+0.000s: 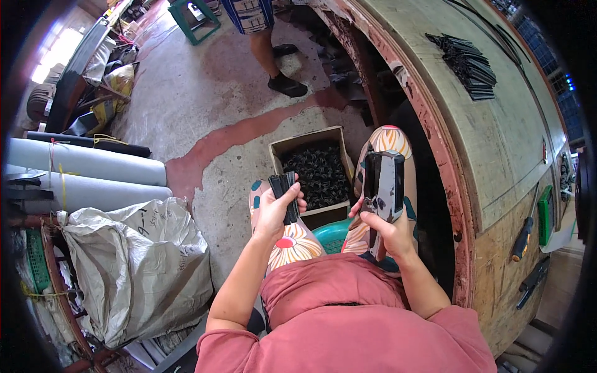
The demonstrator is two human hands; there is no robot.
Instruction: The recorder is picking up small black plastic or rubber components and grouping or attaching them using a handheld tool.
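My left hand [275, 210] grips a small bundle of flat black strips [284, 194], held upright over my left knee. My right hand [390, 231] holds a grey metal hand tool [384, 186] with dark slots, resting along my right thigh. Just beyond my knees, on the concrete floor, sits an open cardboard box [309, 138] filled with several more black pieces. A stack of the same black strips [469, 64] lies on the wooden workbench [497, 155] to my right.
A person's legs and dark shoe [287, 85] stand past the box. A stuffed grey sack [140, 261] and grey rolls [87, 161] lie at my left. A screwdriver [523, 233] and a green tool [545, 214] rest on the bench. I sit on a teal stool [333, 234].
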